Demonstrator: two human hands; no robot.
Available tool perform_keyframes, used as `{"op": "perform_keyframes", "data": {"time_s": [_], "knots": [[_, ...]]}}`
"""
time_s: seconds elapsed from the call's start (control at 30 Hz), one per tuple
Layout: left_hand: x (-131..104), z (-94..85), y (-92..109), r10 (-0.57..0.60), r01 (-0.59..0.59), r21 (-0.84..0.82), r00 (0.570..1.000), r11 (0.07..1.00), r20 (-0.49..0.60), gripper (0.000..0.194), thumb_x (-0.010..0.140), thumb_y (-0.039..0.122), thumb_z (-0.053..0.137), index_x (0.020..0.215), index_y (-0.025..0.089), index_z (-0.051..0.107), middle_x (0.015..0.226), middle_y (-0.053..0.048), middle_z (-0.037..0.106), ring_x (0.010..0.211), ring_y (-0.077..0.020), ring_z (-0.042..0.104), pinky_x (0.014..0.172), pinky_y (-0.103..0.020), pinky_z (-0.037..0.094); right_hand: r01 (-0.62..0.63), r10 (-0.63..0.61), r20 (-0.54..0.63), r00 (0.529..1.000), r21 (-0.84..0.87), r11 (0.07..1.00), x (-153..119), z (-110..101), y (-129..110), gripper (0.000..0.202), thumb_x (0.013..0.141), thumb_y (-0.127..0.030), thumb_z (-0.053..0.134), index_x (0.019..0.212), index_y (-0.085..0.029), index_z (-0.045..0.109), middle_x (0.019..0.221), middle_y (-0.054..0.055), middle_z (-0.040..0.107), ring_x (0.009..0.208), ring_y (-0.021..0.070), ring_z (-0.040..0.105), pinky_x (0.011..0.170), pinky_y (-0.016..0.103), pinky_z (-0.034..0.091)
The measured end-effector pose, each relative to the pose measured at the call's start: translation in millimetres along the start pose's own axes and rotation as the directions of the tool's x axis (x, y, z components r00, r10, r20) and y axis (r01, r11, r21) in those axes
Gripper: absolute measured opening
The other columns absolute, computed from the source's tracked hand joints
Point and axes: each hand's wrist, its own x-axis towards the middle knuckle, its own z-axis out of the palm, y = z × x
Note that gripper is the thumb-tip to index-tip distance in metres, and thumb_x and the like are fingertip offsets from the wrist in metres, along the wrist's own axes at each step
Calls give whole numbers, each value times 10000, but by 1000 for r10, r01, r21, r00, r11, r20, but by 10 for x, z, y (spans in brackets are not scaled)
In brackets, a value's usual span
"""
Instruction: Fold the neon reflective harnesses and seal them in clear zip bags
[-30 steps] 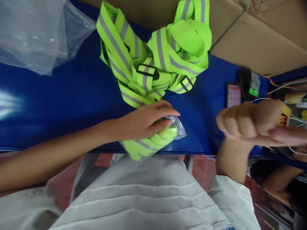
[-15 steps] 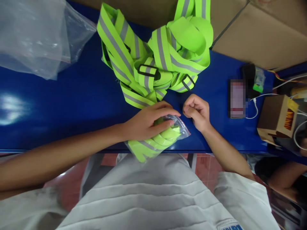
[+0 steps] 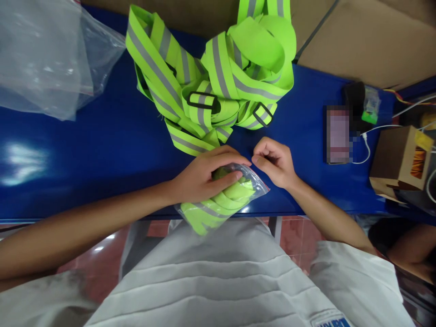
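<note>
Clear plastic bag [image 3: 225,202] with folded yellow-green strap inside lies at the near edge of the blue table [image 3: 112,159], its lower corner jutting past the rim, while the left hand [image 3: 207,175] rests over it with thumb and forefinger parted. Just beside the bag's red-lined edge, the right hand [image 3: 274,161] has its fingers curled in and thumb near the forefinger, though I cannot tell whether they pinch the plastic. Beyond both hands sits a tangled heap of reflective straps [image 3: 221,68] with black buckles.
</note>
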Motion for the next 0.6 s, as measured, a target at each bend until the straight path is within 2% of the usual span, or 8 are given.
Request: {"op": "perform_keyframes", "data": {"time_s": [0.13,0.3,0.4,0.5,0.6], "knots": [[27,-37,37,-54,52,-79,998,996,-24,259,1005,381,639,1186,208,703,1097,-68,723,961,-178,669,852,-307,541,43,-40,92,995,-39,998,-47,-2,-11,193,985,-282,640,811,-201,620,601,-55,547,503,78,464,489,234,326],[35,-56,38,-79,73,-187,997,980,-23,207,975,360,692,1138,234,708,1094,-62,704,975,-182,667,829,-314,541,87,-84,94,992,-33,996,-89,3,-35,172,992,-276,649,840,-196,641,626,-51,575,499,64,472,485,215,342],[31,-60,-1,-45,30,-257,998,966,-53,185,955,341,717,1107,236,710,1064,-62,691,951,-187,667,794,-311,541,77,-75,121,990,-13,997,-90,-5,-46,207,1021,-375,613,949,-193,679,732,-13,649,565,88,547,527,225,409],[30,-63,-25,-21,-12,-298,994,955,-109,190,935,298,739,1095,201,710,1041,-71,673,940,-182,662,782,-287,533,61,-71,182,981,57,996,-71,-14,-42,356,1002,-514,615,1128,-189,689,893,38,682,657,123,577,571,256,454],[29,-78,-25,-64,6,-361,987,932,-148,201,907,283,772,1070,182,712,1015,-69,665,917,-169,644,761,-259,527,104,-112,204,972,48,993,-38,-12,-43,375,940,-485,716,1168,-188,690,982,66,673,730,144,569,596,273,450]]}}
